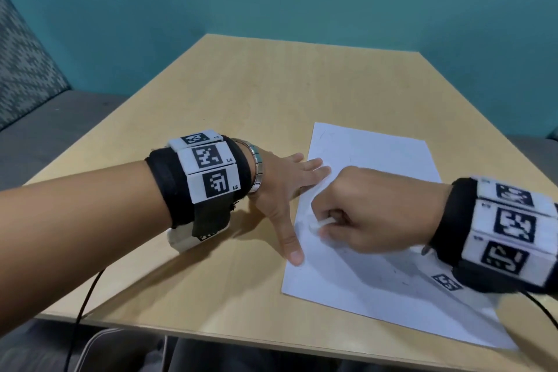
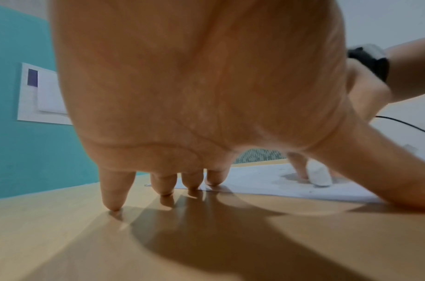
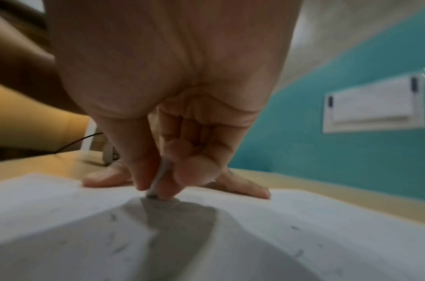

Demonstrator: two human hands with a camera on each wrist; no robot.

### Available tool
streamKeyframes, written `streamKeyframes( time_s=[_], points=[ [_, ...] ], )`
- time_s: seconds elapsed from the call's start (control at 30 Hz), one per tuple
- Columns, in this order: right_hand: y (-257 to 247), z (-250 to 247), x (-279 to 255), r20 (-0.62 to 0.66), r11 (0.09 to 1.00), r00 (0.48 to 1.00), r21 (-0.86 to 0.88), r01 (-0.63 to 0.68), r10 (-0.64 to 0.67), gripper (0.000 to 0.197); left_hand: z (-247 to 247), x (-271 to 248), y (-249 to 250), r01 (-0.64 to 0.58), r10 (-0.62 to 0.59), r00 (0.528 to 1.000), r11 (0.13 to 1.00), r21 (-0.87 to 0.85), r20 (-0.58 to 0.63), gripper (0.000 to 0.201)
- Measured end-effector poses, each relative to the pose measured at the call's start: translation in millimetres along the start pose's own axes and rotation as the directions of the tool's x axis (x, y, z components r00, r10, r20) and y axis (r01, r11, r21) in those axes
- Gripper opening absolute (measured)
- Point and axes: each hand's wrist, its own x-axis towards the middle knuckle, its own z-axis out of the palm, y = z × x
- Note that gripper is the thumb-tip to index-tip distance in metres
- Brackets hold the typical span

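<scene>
Pinching eraser (image 1: 318, 222), right hand (image 1: 371, 208) curled

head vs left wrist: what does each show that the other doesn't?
Head only: the full outline of the sheet of paper, plus the bracelet and tagged band on the left wrist.
Left wrist only: the left hand seen from under the palm, its little fingertip on the bare table, and the eraser end meeting the paper.
Both: the left hand bracing the sheet's left edge and the right hand pinching the white eraser.
</scene>
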Motion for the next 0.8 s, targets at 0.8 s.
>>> streamKeyframes(
  time_s=[0.8],
  points=[
    [11.6,2.3,6.4,0.042,0.979,0.996,0.185,-0.088,0.082,0.025,-3.5,-2.0,5.1,0.002,-0.002,1.0,1.0,-0.019,0.008,0.124]
  ],
)
